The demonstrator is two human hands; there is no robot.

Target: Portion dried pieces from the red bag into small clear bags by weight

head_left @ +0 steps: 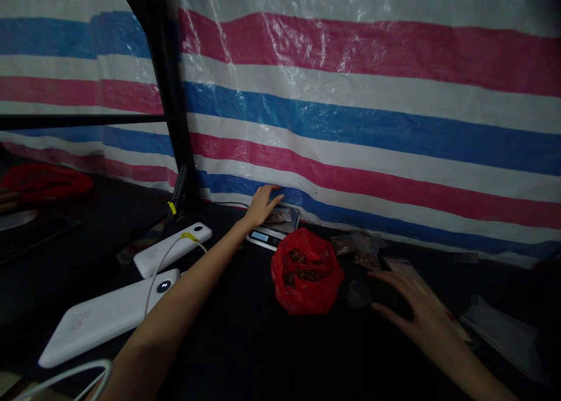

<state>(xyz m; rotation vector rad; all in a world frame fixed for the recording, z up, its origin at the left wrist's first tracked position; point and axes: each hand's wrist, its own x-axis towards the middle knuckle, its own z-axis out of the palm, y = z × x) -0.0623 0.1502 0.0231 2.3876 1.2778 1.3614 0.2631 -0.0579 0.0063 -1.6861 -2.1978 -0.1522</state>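
My left hand [262,206] reaches over a small digital scale [267,237] at the back of the black table, its fingers stretched and apart. On the scale's plate lies a small clear zip bag [279,215] with brown contents, just beside the hand. A red plastic bag [284,284], opened wide, stands in the middle with small brown pieces [307,272] inside. My right hand [409,301] is open, thumb and fingers spread around the right side of a small clear cup [359,294]. Whether the fingertips touch the cup I cannot tell.
Filled zip bags [367,252] lie behind the cup. Flat clear bags [502,334] are at the right. Two white power banks [109,313] with a white cable [154,272] lie left, near a black metal post [169,91]. A striped sheet [350,120] hangs behind.
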